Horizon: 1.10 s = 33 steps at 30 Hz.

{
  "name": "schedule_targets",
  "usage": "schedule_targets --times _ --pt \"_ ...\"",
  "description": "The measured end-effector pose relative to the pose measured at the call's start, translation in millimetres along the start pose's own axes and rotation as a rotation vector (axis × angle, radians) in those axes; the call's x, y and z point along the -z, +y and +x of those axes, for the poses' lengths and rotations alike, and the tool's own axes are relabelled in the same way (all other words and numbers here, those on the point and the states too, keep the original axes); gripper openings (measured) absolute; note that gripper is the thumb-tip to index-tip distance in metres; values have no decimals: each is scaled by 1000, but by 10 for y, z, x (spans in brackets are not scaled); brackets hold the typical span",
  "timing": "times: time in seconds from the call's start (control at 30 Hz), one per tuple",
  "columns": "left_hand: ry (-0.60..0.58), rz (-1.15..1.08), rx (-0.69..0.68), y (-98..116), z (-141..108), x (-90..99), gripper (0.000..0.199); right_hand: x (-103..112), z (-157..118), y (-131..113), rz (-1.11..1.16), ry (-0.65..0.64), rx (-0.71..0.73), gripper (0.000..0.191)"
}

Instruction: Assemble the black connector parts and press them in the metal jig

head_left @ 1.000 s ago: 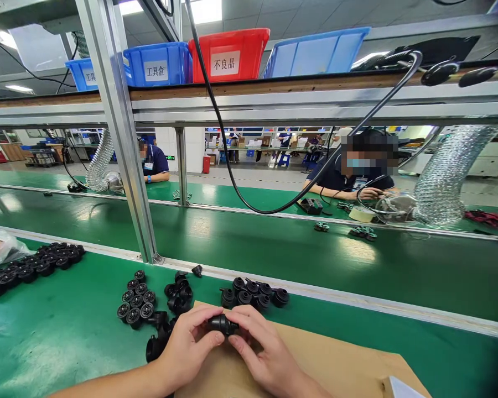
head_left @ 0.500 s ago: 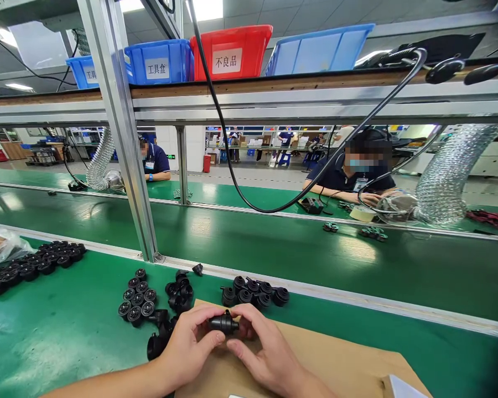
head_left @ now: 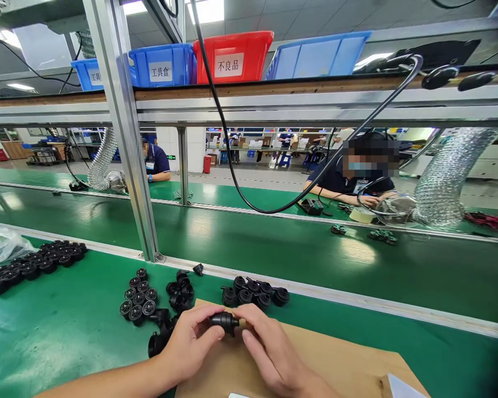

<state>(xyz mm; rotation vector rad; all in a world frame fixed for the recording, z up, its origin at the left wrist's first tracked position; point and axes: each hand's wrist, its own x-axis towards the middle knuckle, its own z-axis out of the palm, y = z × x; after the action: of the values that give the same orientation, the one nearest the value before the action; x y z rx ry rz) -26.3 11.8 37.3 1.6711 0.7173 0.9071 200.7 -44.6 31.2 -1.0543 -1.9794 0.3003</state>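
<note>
Between my hands is a black, round-bodied plastic fitting with stepped rings and a narrower right end. My left hand grips its left end between thumb and fingers. At the narrow right end, my right hand has its fingers and thumb closed about the tip, partly hiding it. Both hands are above a brown cardboard sheet. Just left of my left hand lie loose black elbow-like parts. Beyond my hands sits a group of black round parts with short spouts.
Black ring-faced parts stand left of centre, with a larger batch farther left beside a clear plastic bag. A metal post and hanging black cable rise ahead. Across the green belt sits a co-worker.
The fitting has turned, so its small stub no longer points up. My right hand has shifted slightly right along its narrow end. Small green boards on the belt have moved right.
</note>
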Motion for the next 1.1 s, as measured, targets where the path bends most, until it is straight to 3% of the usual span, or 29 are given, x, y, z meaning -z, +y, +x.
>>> schedule_targets --times 0.1,0.17,0.3,0.43,0.57,0.73,0.9,1.1 --pt "29 4 17 -27 -14 4 36 -55 -22 60 -43 15 119 53" --pt "22 61 -39 -31 -35 10 36 -104 -35 90 -70 33 130 49" --pt "32 140 -178 -9 -58 22 44 -147 -41 92 -48 111 53 40" --pt "72 81 -81 -26 -62 20 45 -135 -28 75 -33 115 43 37" --pt "64 153 -160 -36 -86 19 42 -136 -24 82 -16 123 -26 31" --pt "60 154 -103 -25 -80 25 46 -141 -45 105 -3 103 -26 30" --pt "31 214 -265 38 -15 25 46 -168 -56 105 17 92 -44 28" --pt "-25 357 -165 3 -61 32 76 -172 -17 25 -68 149 -70 19"
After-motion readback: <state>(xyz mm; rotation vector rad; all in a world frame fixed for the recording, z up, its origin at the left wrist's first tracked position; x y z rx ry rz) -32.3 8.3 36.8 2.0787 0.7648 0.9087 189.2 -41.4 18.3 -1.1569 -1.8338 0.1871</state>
